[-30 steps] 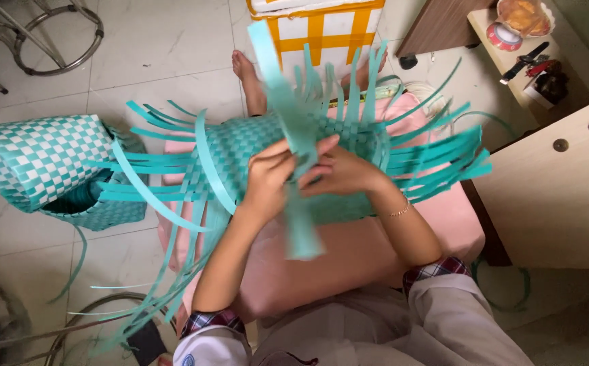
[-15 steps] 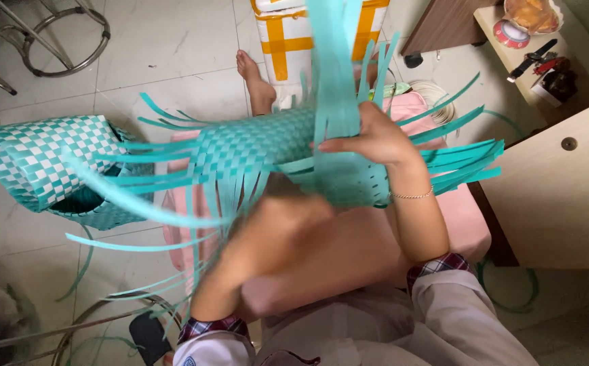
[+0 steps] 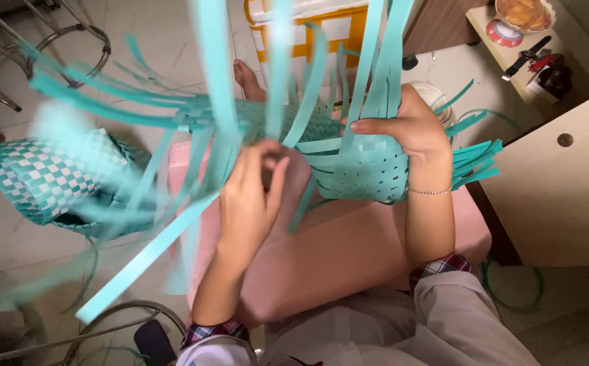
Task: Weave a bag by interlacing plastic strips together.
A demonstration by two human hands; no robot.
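- A half-woven teal basket [image 3: 369, 166] of flat plastic strips is held above a pink cushion [image 3: 348, 251] on the person's lap; it has been lifted and tipped toward the camera since a second ago, when it lay flatter and lower over the cushion.
- The right hand [image 3: 409, 125] is closed over the basket's woven edge, thumb on top, and has stayed there as the anchor.
- The left hand [image 3: 250, 193], just left of the basket, has come off the weave it was pressing earlier; its fingers are loosely curled among loose teal strips [image 3: 220, 81], and whether one is pinched cannot be told through the blur.
- The strips, fanned out flat before, are now swung upward and streaked with motion, which suggests the piece is being turned for weaving another side.
- A finished checked teal-and-white basket [image 3: 43, 179] lies on the tiled floor [image 3: 145, 30], well left of the basket in hand.
- A yellow-and-white crate [image 3: 308, 27] stands beyond it.
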